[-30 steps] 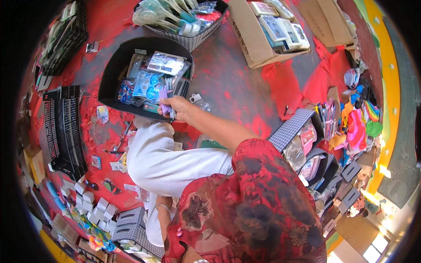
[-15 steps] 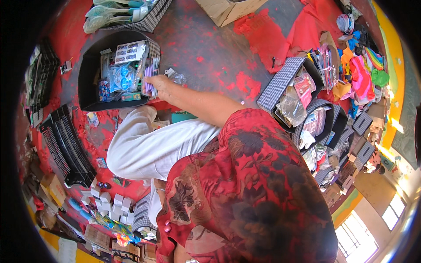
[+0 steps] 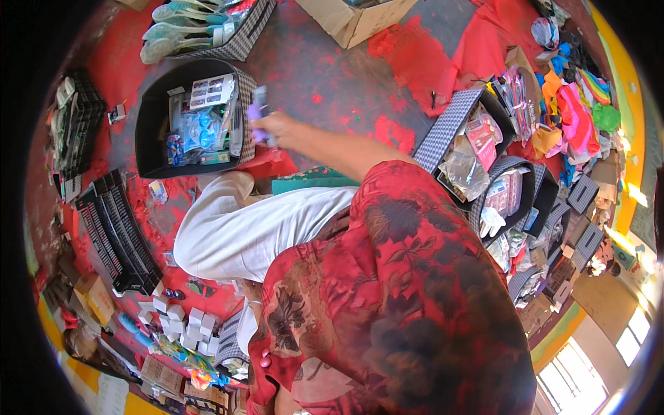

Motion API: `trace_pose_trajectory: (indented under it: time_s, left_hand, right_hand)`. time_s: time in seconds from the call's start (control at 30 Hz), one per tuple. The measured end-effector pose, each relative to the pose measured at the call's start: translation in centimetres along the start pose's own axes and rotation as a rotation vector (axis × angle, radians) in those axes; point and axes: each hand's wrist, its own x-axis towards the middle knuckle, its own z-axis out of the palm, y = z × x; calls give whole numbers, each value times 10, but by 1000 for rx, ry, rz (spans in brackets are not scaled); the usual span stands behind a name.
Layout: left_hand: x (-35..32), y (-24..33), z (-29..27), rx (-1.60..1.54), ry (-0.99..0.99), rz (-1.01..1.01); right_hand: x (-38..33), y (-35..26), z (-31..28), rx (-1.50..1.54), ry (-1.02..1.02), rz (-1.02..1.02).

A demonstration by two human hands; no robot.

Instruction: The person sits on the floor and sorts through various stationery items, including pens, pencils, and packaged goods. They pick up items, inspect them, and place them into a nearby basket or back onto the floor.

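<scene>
Head view: black bin (image 3: 149,131) is partly filled; purple bundle (image 3: 256,111) is pinched just right by right hand (image 3: 277,126); left hand's state cannot be told.

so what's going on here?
Someone in a red patterned top and white trousers has purple items in the right hand, just right of a black bin in the picture; exactly what they are is too blurred to tell. The bin holds packets, including a blue one and a white one. Beyond it stands a basket of long-handled things, maybe brushes, with a cardboard box further right.
</scene>
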Motion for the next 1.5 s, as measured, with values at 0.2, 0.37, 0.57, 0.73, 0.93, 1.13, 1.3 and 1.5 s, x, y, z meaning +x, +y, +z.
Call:
trace_pose_trajectory:
  time_s: [0.2, 0.37, 0.57, 0.73, 0.93, 1.13, 1.3, 1.5]
  left_hand:
    - [-6, 6, -1, 3, 37, 19]
    - [-13, 19, -4, 21, 60, 24]
    - [-21, 39, -7, 42, 90, 12]
    - [-35, 43, -6, 38, 115, -16]
    - [-43, 40, 0, 24, 129, -56]
    - [-46, 28, 5, -3, 136, -102]
    - [-40, 14, 11, -40, 136, -133]
    - [-28, 19, 20, -101, 217, -76]
  right_hand:
    - [-80, -62, -183, -21, 210, -340]
    - [-176, -73, -344, 63, 773, -548]
    - [-232, -54, -459, -28, 1202, -491]
    - [-261, -110, -531, -235, 1535, -259]
    - [-280, -171, -525, -398, 1617, -326]
    - [-264, -183, -458, -222, 1429, -453]
    - [-234, -175, -426, -128, 1323, -471]
    - [-207, -164, -407, -126, 1303, -444]
